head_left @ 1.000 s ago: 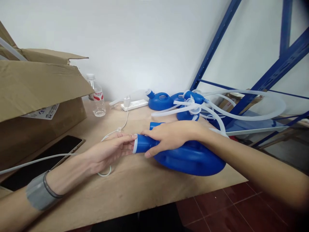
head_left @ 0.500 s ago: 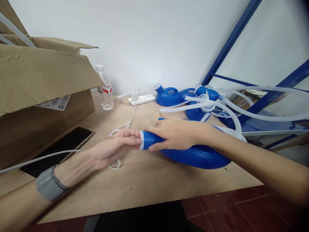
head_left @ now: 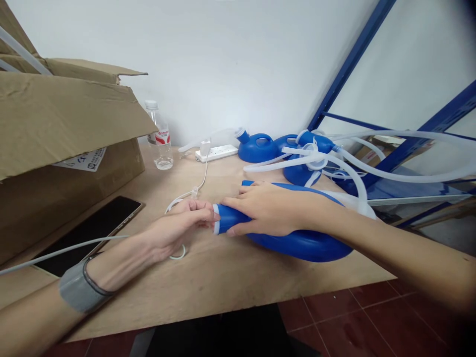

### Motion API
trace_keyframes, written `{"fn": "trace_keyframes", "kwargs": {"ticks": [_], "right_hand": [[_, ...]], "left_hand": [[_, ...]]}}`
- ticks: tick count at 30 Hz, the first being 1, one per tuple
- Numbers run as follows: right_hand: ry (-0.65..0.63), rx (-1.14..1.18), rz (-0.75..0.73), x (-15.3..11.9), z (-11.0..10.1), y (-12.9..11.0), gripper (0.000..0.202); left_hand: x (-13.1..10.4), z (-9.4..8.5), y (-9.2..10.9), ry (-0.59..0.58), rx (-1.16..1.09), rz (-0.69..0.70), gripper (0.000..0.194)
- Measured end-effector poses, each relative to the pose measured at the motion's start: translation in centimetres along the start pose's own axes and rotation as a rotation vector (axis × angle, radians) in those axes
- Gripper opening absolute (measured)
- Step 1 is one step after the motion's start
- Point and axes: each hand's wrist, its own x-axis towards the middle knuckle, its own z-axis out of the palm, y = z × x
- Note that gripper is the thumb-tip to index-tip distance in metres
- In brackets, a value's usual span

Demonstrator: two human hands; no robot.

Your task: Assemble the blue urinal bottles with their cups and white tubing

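Note:
A blue plastic urinal bottle (head_left: pixel 297 245) lies on its side on the wooden table, its neck pointing left. My right hand (head_left: pixel 269 208) is laid over the neck and upper body, with the thumb on the near side and the fingers on the far side. At the mouth of the neck is a white ring-shaped cap (head_left: pixel 216 219). The curled fingers of my left hand (head_left: pixel 186 218) close on this cap from the left. My left palm and part of the cap's front are hidden.
Behind stand more blue urinal bottles (head_left: pixel 256 148) with white hoses (head_left: pixel 409 173). A power strip (head_left: pixel 217 153), a water bottle (head_left: pixel 162 144), a phone (head_left: pixel 89 233) and an open cardboard box (head_left: pixel 70 114) are on the table. Blue metal shelving (head_left: pixel 353 64) rises at right.
The view has shifted slightly. Both hands keep their places on the bottle, and the left fingers have turned a little at the cap.

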Motion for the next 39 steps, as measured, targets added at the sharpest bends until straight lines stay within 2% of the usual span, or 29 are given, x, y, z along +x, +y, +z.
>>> {"fn": "trace_keyframes", "kwargs": {"ticks": [7,12,19,25,34,39], "right_hand": [[0.031,-0.002,-0.004,-0.1,0.0,0.1,0.06],[0.0,-0.027,0.019,0.1,-0.2,-0.2,0.064],[0.038,0.032,-0.007,0.4,0.2,0.1,0.06],[0.0,0.028,-0.017,0.7,0.2,0.2,0.063],[-0.074,0.012,0.025,0.8,-0.8,-0.6,0.063],[-0.137,0.021,0.036,1.3,-1.2,-0.4,0.065]], "left_hand": [[-0.1,0.3,0.5,-0.009,0.029,-0.007,0.024],[0.1,0.0,0.1,0.023,0.048,0.004,0.022],[0.6,-0.3,-0.7,0.061,0.116,0.043,0.011],[1.3,-0.6,-1.5,0.079,0.116,0.089,0.01],[1.7,-0.7,-1.5,0.143,0.112,0.143,0.014],[1.6,-1.0,-1.4,0.085,0.128,0.142,0.019]]}}
